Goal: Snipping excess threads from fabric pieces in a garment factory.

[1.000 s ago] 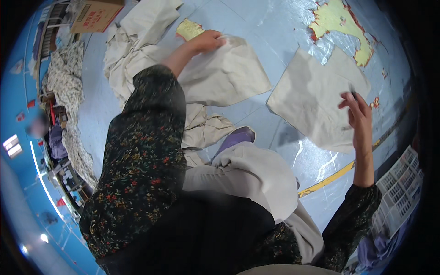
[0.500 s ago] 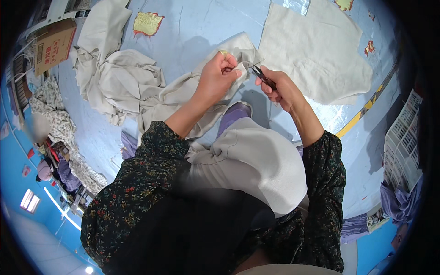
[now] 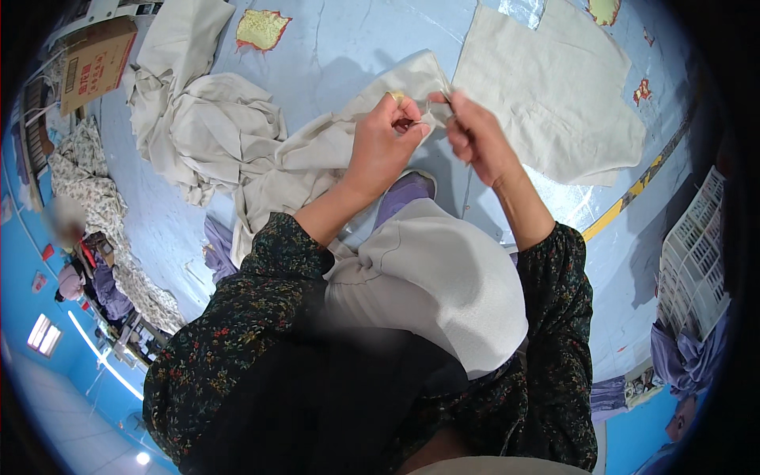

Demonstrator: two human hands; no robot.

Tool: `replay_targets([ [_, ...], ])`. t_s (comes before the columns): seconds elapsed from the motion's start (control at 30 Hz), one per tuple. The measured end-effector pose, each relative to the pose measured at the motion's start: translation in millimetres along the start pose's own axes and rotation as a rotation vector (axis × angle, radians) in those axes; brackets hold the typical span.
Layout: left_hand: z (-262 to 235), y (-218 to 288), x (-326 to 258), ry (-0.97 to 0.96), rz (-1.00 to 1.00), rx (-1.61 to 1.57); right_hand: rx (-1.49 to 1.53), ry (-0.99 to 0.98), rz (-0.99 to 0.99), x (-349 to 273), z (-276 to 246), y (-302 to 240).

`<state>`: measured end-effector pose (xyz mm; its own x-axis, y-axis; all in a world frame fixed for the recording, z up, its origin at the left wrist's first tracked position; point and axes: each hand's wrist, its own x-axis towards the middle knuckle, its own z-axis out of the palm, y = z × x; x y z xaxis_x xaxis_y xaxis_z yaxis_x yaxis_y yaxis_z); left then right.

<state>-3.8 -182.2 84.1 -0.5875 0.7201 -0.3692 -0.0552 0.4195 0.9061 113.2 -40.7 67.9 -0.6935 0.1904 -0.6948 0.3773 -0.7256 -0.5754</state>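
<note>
Bunched cream cloth [image 3: 226, 131] is lying on the blue floor [image 3: 360, 36] at far left, next to the work cloth [image 3: 317, 146], which is running up to the L hand [image 3: 382, 150]. Its fingers are pinching the cloth edge, approx same spot as ½ sec ago. R hand [image 3: 484, 144] is now curling tighter close beside it; the dark snips showing b4 are getting lost in blur, so can't tell what it's gripping. Prob means work's staying on that edge rn. Flat cream panel [image 3: 558, 91] is lying just past it.
</note>
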Motion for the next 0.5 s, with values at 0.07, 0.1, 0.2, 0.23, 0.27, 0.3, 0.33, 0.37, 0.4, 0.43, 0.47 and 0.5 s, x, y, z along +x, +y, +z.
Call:
replay_targets([
  [0.07, 3, 3, 1, 0.043, 0.077, -0.047, 0.002, -0.039, 0.004, 0, 5, 8],
  [0.1, 1, 2, 3, 0.044, 0.080, -0.045, -0.044, -0.026, -0.061, 0, 5, 11],
  [0.2, -44, -14, 12, 0.126, 0.352, 0.423, 0.081, 0.053, -0.406, -16, -12, -30],
  [0.23, -62, -15, 8, 0.124, 0.351, 0.425, 0.089, 0.042, -0.532, -29, -27, -52],
  [0.27, -77, -16, 5, -0.020, 0.330, 0.607, 0.122, -0.006, -0.744, -49, -38, -80],
  [0.3, -82, -14, 5, -0.169, 0.315, 0.783, 0.162, -0.059, -0.878, -67, -71, -102],
  [0.33, -75, -16, 5, -0.167, 0.501, 0.802, 0.178, 0.065, -0.913, -93, -91, -129],
  [0.37, -72, -18, 2, -0.172, 0.500, 0.803, 0.216, 0.159, -0.941, -108, -106, -146],
  [0.4, -63, -17, 2, -0.404, 0.262, 0.575, 0.205, 0.174, -0.940, -119, -129, -155],
  [0.43, -53, -17, 3, -0.619, 0.026, 0.337, 0.190, 0.185, -0.944, -124, -151, -165],
  [0.47, -41, -23, 3, -0.612, 0.018, 0.362, 0.262, 0.342, -1.001, -110, -167, -162],
  [0.5, -27, -26, 7, -0.622, 0.024, 0.353, 0.260, 0.407, -0.993, -99, -192, -157],
])
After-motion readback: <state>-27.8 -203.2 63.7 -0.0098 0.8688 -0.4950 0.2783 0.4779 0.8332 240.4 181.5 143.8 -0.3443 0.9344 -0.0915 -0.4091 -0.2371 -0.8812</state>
